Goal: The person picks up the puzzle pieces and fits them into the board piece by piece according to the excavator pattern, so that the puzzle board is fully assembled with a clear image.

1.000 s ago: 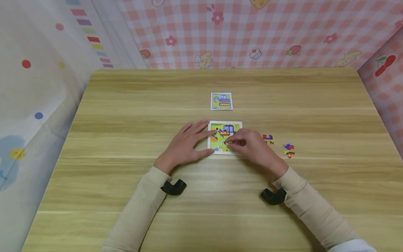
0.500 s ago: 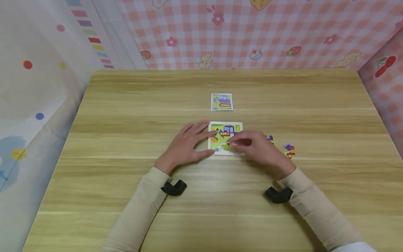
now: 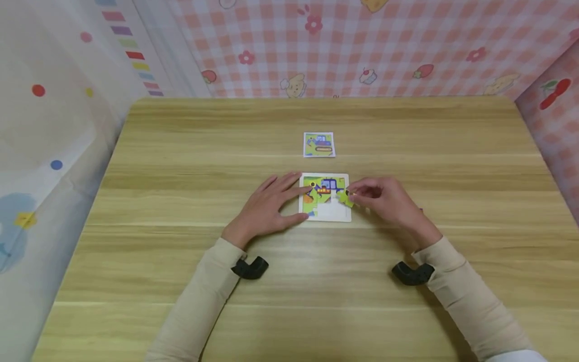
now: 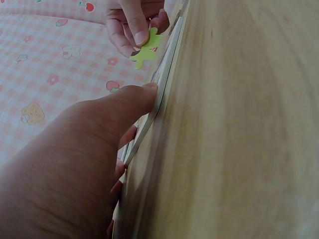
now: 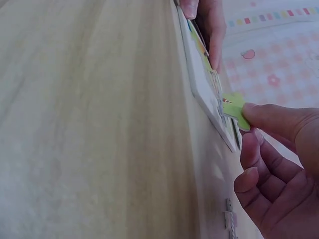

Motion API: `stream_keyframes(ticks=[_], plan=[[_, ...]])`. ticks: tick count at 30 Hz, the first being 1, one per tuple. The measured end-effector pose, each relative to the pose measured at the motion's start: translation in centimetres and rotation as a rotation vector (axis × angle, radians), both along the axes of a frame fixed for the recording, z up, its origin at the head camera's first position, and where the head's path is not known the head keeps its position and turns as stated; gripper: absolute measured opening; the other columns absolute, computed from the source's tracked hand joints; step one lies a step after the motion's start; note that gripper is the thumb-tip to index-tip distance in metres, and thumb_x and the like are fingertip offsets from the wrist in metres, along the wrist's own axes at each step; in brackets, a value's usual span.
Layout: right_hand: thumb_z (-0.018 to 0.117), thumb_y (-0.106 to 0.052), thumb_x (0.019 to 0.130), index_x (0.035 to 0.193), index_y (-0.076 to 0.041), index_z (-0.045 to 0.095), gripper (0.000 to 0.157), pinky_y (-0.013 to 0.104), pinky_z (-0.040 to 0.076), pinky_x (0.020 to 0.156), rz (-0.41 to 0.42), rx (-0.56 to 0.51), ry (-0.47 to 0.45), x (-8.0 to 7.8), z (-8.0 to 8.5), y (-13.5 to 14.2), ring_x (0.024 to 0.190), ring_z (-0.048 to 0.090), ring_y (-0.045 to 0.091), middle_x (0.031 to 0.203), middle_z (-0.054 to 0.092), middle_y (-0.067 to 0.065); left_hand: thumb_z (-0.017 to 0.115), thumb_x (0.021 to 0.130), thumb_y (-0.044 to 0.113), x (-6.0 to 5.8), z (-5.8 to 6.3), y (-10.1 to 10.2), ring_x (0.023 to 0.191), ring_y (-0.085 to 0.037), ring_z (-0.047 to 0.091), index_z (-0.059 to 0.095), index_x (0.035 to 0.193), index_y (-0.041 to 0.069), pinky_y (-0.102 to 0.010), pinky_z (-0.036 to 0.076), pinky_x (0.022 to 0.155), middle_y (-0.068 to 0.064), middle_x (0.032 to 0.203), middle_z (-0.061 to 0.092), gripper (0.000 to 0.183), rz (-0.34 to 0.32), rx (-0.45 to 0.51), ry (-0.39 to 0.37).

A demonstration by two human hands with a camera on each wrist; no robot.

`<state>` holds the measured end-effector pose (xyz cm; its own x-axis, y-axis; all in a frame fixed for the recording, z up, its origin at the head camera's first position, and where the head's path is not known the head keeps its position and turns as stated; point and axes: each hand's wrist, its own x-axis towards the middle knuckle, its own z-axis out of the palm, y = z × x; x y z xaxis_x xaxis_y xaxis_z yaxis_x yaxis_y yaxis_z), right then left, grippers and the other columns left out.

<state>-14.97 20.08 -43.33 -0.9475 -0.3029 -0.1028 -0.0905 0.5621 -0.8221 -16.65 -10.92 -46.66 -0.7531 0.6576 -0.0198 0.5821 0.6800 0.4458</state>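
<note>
Fingers [image 3: 362, 201] of the right hand [image 3: 384, 198] pinch a green jigsaw piece [image 3: 345, 199] over the right side of the puzzle tray [image 3: 343, 213], whose blank patch [image 3: 327, 209] lies leftward, nearer the person; the spread left hand [image 3: 267, 211] touches its left edge

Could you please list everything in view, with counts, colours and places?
Flat white puzzle tray: one, white, mid-table
Fitted cartoon-digger pieces: count unclear, multicoloured, in the tray
Green knobbed puzzle piece: one, mostly green, over the tray's right side
Loose flat puzzle pieces: count unclear, partly hidden, table beyond the tray's right
Square digger picture card: one, white-bordered, behind the tray
Wood-grain table: one, light brown, beneath
Checked covering: pink-white, behind and right
Dotted covering: white, left
Curved black wrist attachments: two, at the cuffs
Sleeves: two, beige, forearms
Left hand: one, on the tray's left edge
Right hand: one, pinching the green piece
</note>
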Motion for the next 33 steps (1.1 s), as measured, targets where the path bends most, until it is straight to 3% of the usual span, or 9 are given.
stream_keyframes(ticks=[19,33], plan=[[0.075,-0.014,0.097,0.114,-0.009,0.079,0.018,0.025,0.053,0.07,0.006,0.011,-0.053,0.1,0.2,-1.0,0.087,0.063,0.024,0.098,0.073,0.008,0.053,0.099,0.064,0.0,0.1,0.1,0.159,-0.017,0.013,0.044,0.159,0.029,-0.038,0.001,0.129,-0.001,0.172,0.021,0.07,0.006,0.002,-0.014],[0.073,-0.01,0.098,0.11,-0.008,0.081,0.015,0.026,0.056,0.074,0.14,-0.01,-0.002,0.5,-0.5,-3.2,0.086,0.064,0.02,0.096,0.075,0.004,0.051,0.099,0.065,-0.1,-0.1,0.0,0.159,-0.017,0.013,0.045,0.158,0.03,-0.039,0.001,0.129,-0.001,0.172,0.021,0.069,0.002,0.002,-0.003]])
